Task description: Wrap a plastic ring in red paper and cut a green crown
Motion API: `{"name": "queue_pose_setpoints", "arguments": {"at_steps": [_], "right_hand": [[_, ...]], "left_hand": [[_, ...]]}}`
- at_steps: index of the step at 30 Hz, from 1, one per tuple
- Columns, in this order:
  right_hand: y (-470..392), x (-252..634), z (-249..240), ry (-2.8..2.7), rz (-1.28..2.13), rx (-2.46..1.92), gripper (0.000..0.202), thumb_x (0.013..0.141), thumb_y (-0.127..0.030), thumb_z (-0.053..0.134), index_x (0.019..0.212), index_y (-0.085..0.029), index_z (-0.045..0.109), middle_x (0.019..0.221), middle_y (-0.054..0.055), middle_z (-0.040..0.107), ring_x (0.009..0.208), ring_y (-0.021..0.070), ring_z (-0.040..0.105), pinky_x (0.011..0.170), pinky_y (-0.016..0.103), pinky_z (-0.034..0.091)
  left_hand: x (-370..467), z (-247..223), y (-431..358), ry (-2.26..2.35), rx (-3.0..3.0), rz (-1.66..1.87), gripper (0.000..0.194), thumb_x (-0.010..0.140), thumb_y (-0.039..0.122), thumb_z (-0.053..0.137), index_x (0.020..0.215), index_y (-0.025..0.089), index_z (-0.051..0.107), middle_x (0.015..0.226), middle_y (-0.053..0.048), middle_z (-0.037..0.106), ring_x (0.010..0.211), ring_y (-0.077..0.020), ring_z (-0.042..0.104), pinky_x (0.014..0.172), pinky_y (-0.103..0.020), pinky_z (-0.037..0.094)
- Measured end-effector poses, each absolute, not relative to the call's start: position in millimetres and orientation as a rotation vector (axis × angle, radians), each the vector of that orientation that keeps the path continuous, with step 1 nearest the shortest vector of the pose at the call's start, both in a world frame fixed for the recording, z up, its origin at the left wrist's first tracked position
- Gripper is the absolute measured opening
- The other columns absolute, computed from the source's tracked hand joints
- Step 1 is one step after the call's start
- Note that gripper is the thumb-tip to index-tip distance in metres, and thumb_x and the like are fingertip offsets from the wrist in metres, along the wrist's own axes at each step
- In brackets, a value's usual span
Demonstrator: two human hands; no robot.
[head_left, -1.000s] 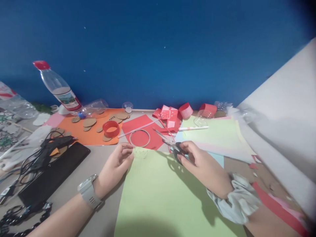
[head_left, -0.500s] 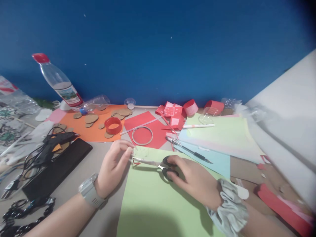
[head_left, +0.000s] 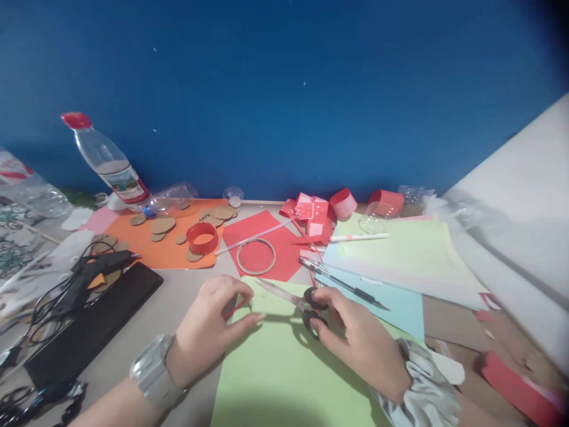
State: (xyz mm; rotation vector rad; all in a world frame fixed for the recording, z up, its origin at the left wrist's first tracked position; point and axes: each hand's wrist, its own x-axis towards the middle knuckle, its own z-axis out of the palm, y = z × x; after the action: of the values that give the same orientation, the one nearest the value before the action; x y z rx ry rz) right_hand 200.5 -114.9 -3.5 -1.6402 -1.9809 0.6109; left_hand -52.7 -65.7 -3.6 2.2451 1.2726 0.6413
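Note:
The scissors [head_left: 284,295] are in my right hand [head_left: 355,332], with finger and thumb through the dark handles. Their blades look closed and point left toward my left hand [head_left: 217,323]. A thin red strip [head_left: 234,309] shows in my left hand, between index finger and thumb; those two fingertips are apart, and the other fingers are partly hidden. Under both hands lies a light green sheet [head_left: 275,373]. Just beyond the blades, a thin ring [head_left: 256,273] rests on a red paper sheet [head_left: 284,252].
At the left are a black glue gun [head_left: 82,279], a long black box-like object [head_left: 95,329] and a tilted bottle [head_left: 113,163]. Cardboard discs [head_left: 163,225] and a red ring [head_left: 203,238] lie on orange paper. A pen [head_left: 347,283] lies on blue paper at the right.
My left hand's thumb and index finger have spread apart, with the red strip now beside them. The scissors have drawn back to the right from that hand, and their blades have come together.

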Motion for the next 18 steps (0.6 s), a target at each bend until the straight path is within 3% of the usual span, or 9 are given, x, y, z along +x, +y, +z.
{"name": "queue_pose_setpoints", "arguments": {"at_steps": [2,4,7,12,15,18], "right_hand": [[-114,200,-6,-1.952,0.622,-1.638,0.016,0.083,-0.034,0.051,0.098,-0.028,0.049,0.087,0.003,0.068,0.071,0.0249,0.066,0.062,0.038,0.053],[-113,199,-9,-1.94,0.67,-1.628,0.016,0.083,-0.034,0.051,0.098,-0.028,0.049,0.087,0.003,0.068,0.07,0.0247,0.067,0.061,0.037,0.053],[-111,199,-10,-1.935,0.738,-1.616,0.018,0.083,-0.035,0.051,0.1,-0.028,0.049,0.086,0.002,0.068,0.068,0.0237,0.066,0.06,0.036,0.054],[-110,200,-8,-1.919,0.745,-1.574,0.017,0.081,-0.031,0.054,0.097,-0.028,0.051,0.089,0.002,0.069,0.077,0.0253,0.067,0.067,0.038,0.054],[-110,202,-8,-1.886,0.696,-1.536,0.02,0.083,-0.03,0.053,0.103,-0.027,0.051,0.098,0.005,0.067,0.089,0.0261,0.066,0.077,0.038,0.053],[-109,203,-9,-1.841,0.665,-1.609,0.018,0.083,-0.027,0.053,0.1,-0.025,0.049,0.093,0.005,0.065,0.082,0.0247,0.063,0.073,0.038,0.051]], "left_hand": [[-56,-6,-63,1.412,2.333,0.609,0.04,0.068,0.05,0.071,0.093,0.023,0.056,0.096,-0.005,0.061,0.091,-0.0262,0.055,0.082,-0.041,0.041],[-61,-8,-59,1.53,2.353,0.541,0.036,0.071,0.052,0.067,0.089,0.023,0.055,0.093,-0.004,0.06,0.09,-0.0262,0.053,0.08,-0.041,0.04],[-68,-11,-51,1.693,2.33,0.501,0.018,0.086,0.04,0.051,0.091,0.023,0.055,0.091,-0.004,0.058,0.089,-0.0262,0.052,0.079,-0.042,0.039],[-71,-11,-47,1.857,2.36,0.817,0.017,0.087,0.021,0.043,0.102,0.02,0.052,0.111,-0.01,0.054,0.106,-0.0296,0.048,0.09,-0.046,0.035],[-65,-7,-54,1.715,2.421,0.757,0.02,0.085,0.033,0.052,0.102,0.023,0.054,0.118,-0.009,0.053,0.11,-0.0302,0.046,0.095,-0.048,0.032],[-57,-5,-61,1.576,2.473,0.542,0.04,0.074,0.052,0.062,0.105,0.027,0.059,0.128,-0.009,0.05,0.118,-0.035,0.04,0.097,-0.054,0.029]]}}
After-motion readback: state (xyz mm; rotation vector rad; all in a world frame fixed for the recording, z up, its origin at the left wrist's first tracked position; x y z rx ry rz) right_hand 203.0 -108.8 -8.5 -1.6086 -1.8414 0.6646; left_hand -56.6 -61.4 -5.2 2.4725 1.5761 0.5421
